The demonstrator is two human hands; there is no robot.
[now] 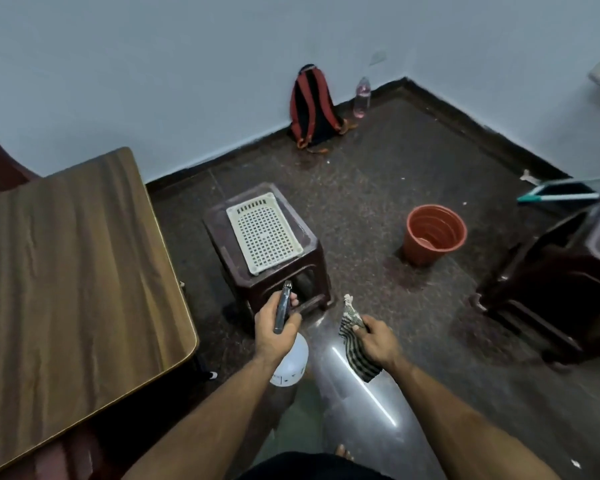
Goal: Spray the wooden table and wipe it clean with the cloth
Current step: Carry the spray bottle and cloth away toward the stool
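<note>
Left hand [275,329]: grip closed around the sprayer [289,355] neck. Right hand [378,339]: grip pinching the cloth [357,348], which hangs below it. Tabletop [73,265] lies left of both, untouched.

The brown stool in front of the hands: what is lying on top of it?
A white perforated plastic tray lies on the stool. What the tray covers cannot be seen.

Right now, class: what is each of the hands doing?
Left hand: closed around the spray bottle.
Right hand: closed on the striped cloth.
</note>
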